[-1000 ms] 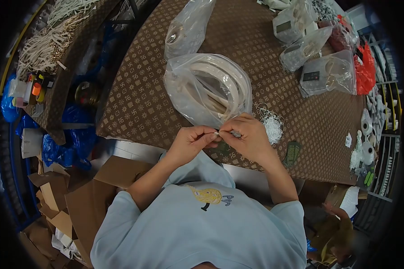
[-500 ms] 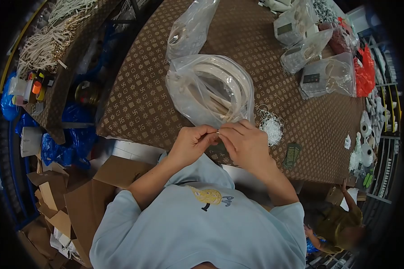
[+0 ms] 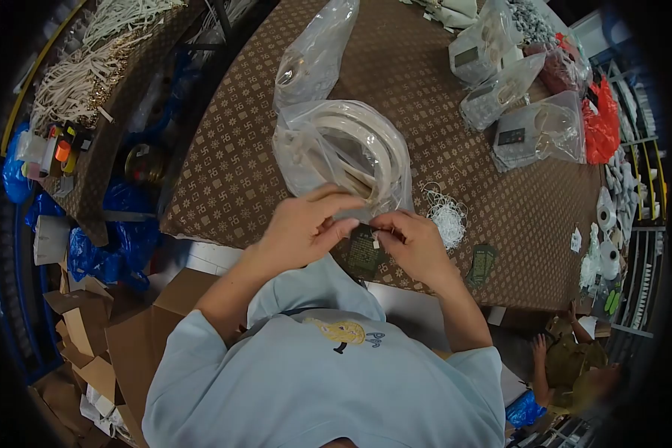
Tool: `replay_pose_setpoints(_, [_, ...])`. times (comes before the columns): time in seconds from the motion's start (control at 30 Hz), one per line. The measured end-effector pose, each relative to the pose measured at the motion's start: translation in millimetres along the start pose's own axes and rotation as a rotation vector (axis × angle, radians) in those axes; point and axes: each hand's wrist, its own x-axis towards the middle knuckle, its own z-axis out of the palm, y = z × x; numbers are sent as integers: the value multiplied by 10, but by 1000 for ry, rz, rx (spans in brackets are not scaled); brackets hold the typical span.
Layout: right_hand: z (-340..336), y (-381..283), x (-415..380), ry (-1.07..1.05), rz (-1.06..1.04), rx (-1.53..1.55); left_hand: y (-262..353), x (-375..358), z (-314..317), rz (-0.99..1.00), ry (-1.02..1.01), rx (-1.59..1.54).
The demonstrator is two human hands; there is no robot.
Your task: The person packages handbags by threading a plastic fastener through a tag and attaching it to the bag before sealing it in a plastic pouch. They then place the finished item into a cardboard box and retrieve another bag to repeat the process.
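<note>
My left hand (image 3: 295,231) is above the table's near edge, its thumb and fingers apart with nothing plainly between them. Just to its right, my right hand (image 3: 418,246) is closed in a pinch on a thin white tag string (image 3: 375,242), whose small end piece shows below the fingertips. Below and between the hands is a dark green hang tag (image 3: 364,254) with pale print. Right behind the fingers lies a clear plastic bag (image 3: 291,142) with coiled cream-coloured straps (image 3: 377,145) inside.
A tangle of white strings (image 3: 448,216) and more green tags (image 3: 481,263) lie to the right on the brown patterned tablecloth (image 3: 231,157). Bagged goods (image 3: 537,134) stand at the far right. Open cardboard boxes (image 3: 145,336) are at lower left. Another person (image 3: 571,366) is at lower right.
My hands were pinched together at one point; now they have parted, the left fingers opening. The green hang tag has come into view between them. The other person's arm has moved.
</note>
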Motion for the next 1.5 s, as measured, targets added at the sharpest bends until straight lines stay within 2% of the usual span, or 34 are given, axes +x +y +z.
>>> replay_pose_setpoints(0.03, [-44, -2, -9, -32, 83, 93, 63, 73, -91, 201, 128, 343])
replay_pose_setpoints(0.07, [-97, -6, -13, -39, 78, 93, 72, 146, -143, 196, 135, 344])
replay_pose_setpoints(0.13, [-202, -8, 8, -145, 386, 476, 55, 280, -243, 258, 2, 813])
replay_pose_setpoints(0.17, [-217, 20, 18, -154, 375, 471, 37, 320, -294, 251, 14, 820])
replay_pose_setpoints(0.23, [-212, 119, 31, -85, 424, 800, 9, 366, -385, 160, -237, 977])
replay_pose_setpoints(0.27, [-197, 169, 44, -84, 420, 798, 18, 342, -428, 161, -234, 980])
replay_pose_setpoints(0.33, [-132, 255, 34, -6, 476, 1118, 90, 223, -522, 174, -273, 877])
replay_pose_setpoints(0.37, [-101, 267, 29, -1, 480, 1121, 178, 159, -554, 178, -279, 875])
replay_pose_setpoints(0.43, [-38, 255, 35, 116, 483, 1367, 417, 21, -614, 235, -284, 753])
replay_pose_setpoints(0.53, [36, 93, 49, 256, 510, 1466, 657, -154, -604, 328, -325, 754])
replay_pose_setpoints(0.67, [121, -127, 66, 292, 492, 1230, 609, -176, -633, 447, -483, 828])
replay_pose_setpoints(0.73, [172, -8, 58, 182, 123, 274, 553, -117, -676, 500, -337, 724])
replay_pose_setpoints(0.77, [67, -84, 113, 301, -149, -220, 529, -87, -700, 507, -341, 718])
replay_pose_setpoints(0.8, [-54, -132, 155, 304, -141, -223, 505, -62, -728, 524, -268, 713])
replay_pose_setpoints(0.87, [-324, -202, 165, 199, -214, -480, 482, -13, -748, 552, -204, 703])
replay_pose_setpoints(0.93, [-583, -314, 94, 143, -121, -408, 478, 44, -738, 605, -20, 622])
replay_pose_setpoints(1.03, [-927, -285, -85, 282, -172, -256, 443, 98, -788, 652, 74, 614])
replay_pose_setpoints(1.1, [-1056, -220, -249, 468, -5, -82, 443, 123, -843, 629, 85, 563])
replay_pose_setpoints(1.17, [-946, -172, -269, 426, 41, -1, 522, 148, -932, 605, 95, 520])
replay_pose_setpoints(1.23, [-767, -81, -254, 325, 88, 109, 710, 175, -1064, 526, -58, 655])
replay_pose_setpoints(1.27, [-738, -64, -199, 348, 89, 73, 733, 226, -1092, 535, -63, 661])
replay_pose_setpoints(1.33, [-725, -47, 4, 372, 102, 126, 742, 439, -1187, 568, 77, 670])
replay_pose_setpoints(1.37, [-739, -17, 75, 383, 116, 177, 643, 528, -1255, 576, 73, 678])
replay_pose_setpoints(1.4, [-744, 91, 120, 394, 106, 181, 452, 620, -1340, 456, 77, 601])
replay_pose_setpoints(1.43, [-739, 242, 175, 334, 133, 341, 310, 701, -1420, 336, 85, 524])
replay_pose_setpoints(1.47, [-750, 313, 218, 267, 157, 498, 247, 759, -1494, 346, 93, 536])
replay_pose_setpoints(1.5, [-767, 295, 229, 271, 144, 498, 199, 803, -1559, 138, 34, 430])
